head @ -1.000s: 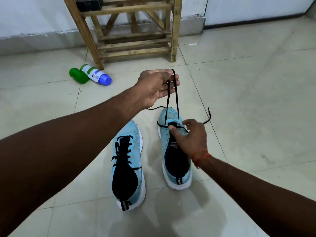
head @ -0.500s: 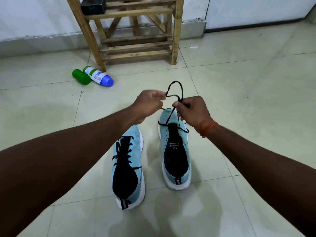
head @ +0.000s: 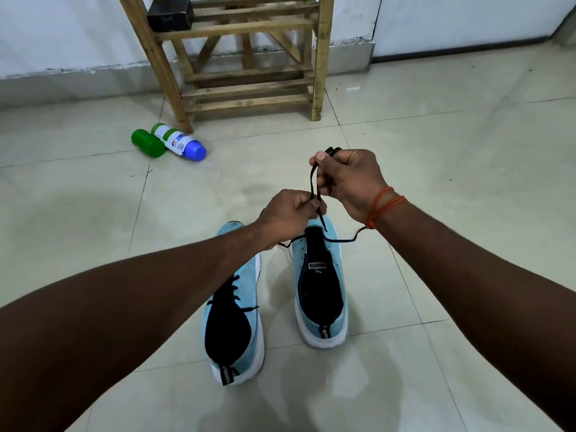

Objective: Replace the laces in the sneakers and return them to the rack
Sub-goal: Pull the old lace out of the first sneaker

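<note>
Since the earlier frame the right hand [head: 349,179] has lifted above the left hand [head: 290,213], drawing the black lace [head: 312,182] from a loop into straight strands between them. At frame centre the right hand's curled fingers and thumb pinch the lace's top. Just below, the left hand's thumb and fingers pinch the same strands over the toe of the unlaced sneaker [head: 321,285]. The laced sneaker [head: 237,322] stands beside it, lower left of centre. The wooden rack [head: 249,79] stands at upper centre. A green bottle [head: 148,143] and a blue-capped bottle [head: 179,141] lie by its left foot.
</note>
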